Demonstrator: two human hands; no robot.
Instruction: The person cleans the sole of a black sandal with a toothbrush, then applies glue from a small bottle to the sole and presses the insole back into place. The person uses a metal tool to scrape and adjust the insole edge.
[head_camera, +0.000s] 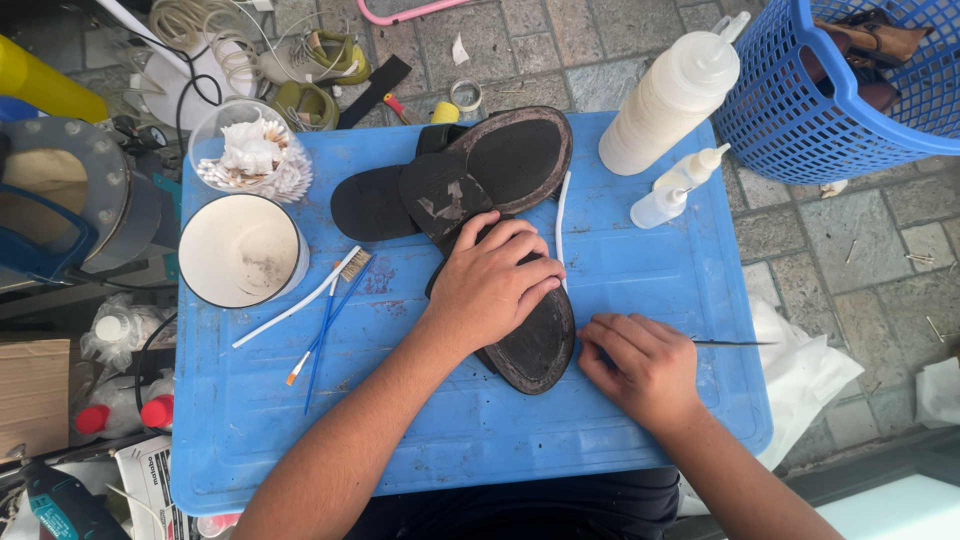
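My left hand (494, 284) presses flat on a black sandal sole (540, 345) that lies on a blue plastic lid (660, 270) used as a work surface. My right hand (636, 366) rests on the lid just right of that sole, its fingers closed on a thin dark blade (735, 343) that points to the right. A second black sandal (510, 165) lies sole-up behind my left hand, beside a flat black insole piece (372, 205). A thin white strip (561, 215) lies between the sandals and the bottles.
A white cup (241, 250), a clear cup of white scraps (250, 152), a white brush (300, 300) and a blue-handled brush (325, 335) sit at the left. A large squeeze bottle (670, 95) and two small ones (675, 188) stand at the back right beside a blue basket (830, 90).
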